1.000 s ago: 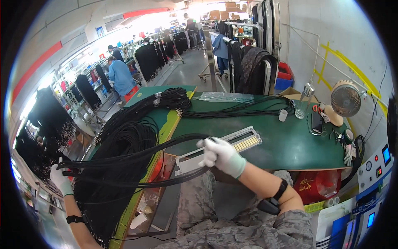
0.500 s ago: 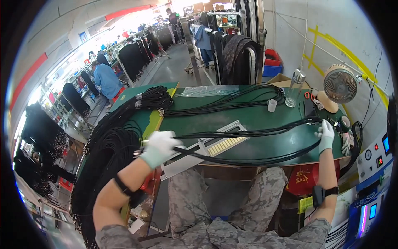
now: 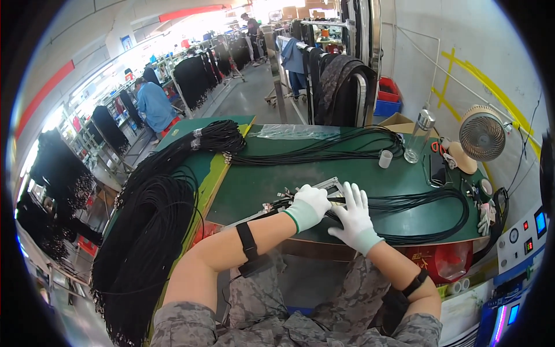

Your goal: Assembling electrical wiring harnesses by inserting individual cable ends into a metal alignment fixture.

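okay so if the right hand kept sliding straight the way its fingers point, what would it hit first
Probably the pale metal fixture just past the fingertips of the right hand, which points away across the green table. Beyond that lies a black cable bundle. Depth is hard to judge in this fisheye view.

Both gloved hands, left hand (image 3: 309,205) and right hand (image 3: 354,215), on black cables (image 3: 416,202) atop green table (image 3: 358,173).

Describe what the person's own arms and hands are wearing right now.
Both hands wear thin white knit gloves with pale green cuffs: the left hand and the right hand. The forearms are bare. A black strap wraps the left forearm, and a black band circles the right forearm. Short sleeves in a grey camouflage pattern cover the upper arms.
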Motion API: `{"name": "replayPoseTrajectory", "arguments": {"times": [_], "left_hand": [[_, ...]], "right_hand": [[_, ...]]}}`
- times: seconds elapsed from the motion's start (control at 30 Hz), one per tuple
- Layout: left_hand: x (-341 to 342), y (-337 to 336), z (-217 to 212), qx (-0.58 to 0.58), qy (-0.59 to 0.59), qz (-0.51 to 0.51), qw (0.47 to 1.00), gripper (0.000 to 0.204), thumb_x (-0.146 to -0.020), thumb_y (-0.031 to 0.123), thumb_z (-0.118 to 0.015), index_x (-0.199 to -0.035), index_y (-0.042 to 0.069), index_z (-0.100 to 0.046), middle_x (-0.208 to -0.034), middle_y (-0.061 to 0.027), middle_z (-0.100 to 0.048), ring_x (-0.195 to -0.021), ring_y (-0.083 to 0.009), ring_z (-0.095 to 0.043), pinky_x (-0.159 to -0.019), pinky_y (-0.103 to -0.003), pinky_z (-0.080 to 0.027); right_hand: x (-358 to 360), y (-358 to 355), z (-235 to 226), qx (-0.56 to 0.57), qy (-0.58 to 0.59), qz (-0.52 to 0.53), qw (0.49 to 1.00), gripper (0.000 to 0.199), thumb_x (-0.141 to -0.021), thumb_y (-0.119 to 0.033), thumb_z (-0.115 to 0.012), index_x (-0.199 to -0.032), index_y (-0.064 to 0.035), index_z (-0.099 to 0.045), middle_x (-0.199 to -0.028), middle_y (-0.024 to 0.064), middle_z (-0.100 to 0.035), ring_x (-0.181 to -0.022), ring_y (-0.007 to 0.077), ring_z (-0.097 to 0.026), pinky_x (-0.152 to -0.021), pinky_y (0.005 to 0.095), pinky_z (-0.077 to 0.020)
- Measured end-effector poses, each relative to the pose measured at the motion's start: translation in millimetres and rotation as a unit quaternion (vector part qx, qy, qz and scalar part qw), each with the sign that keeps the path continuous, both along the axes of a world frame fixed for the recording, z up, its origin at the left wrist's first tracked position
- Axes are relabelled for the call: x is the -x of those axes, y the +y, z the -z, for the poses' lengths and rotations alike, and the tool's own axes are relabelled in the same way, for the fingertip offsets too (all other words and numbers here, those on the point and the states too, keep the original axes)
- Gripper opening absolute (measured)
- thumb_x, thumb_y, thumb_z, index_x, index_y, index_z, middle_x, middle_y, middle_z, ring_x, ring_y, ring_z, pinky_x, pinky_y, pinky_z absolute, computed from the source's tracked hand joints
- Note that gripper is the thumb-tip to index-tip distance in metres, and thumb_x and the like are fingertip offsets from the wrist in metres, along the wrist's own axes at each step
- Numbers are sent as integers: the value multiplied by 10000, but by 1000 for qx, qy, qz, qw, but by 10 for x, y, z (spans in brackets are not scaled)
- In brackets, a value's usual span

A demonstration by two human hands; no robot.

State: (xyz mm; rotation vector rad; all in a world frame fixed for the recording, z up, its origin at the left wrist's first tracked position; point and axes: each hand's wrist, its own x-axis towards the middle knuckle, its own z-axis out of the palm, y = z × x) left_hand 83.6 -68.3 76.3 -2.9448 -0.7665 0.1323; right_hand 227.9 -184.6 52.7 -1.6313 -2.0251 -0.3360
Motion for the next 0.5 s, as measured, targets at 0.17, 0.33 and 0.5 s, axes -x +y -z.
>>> {"name": "replayPoseTrajectory", "arguments": {"times": [0.17,0.33,0.5], "left_hand": [[159,54,129,-9,-53,3,999,231,-772,335,-681,-954,196,-702,-989,-97,-599,-975,-308,-580,-848,-457,-426],[597,73,35,-93,-297,49,949,374,-732,345,-720,-1050,158,-657,-1191,-145,-543,-1159,-324,-471,-979,-478,-364],[1330,315,400,5,-296,-147,944,471,-725,338,-716,-1150,160,-617,-1114,-113,-581,-1087,-322,-526,-916,-429,-425]], "right_hand": [[12,432,360,15,10,3,1000,220,-668,-163,-720,-880,-135,-666,-1121,147,-569,-1068,324,-532,-892,468,-402],[-85,458,455,34,24,40,998,144,-699,-111,-667,-835,-152,-649,-902,87,-594,-857,291,-577,-716,415,-443],[-115,500,445,55,46,50,996,312,-660,-93,-720,-959,-160,-662,-872,107,-572,-863,325,-572,-733,426,-460]]}}
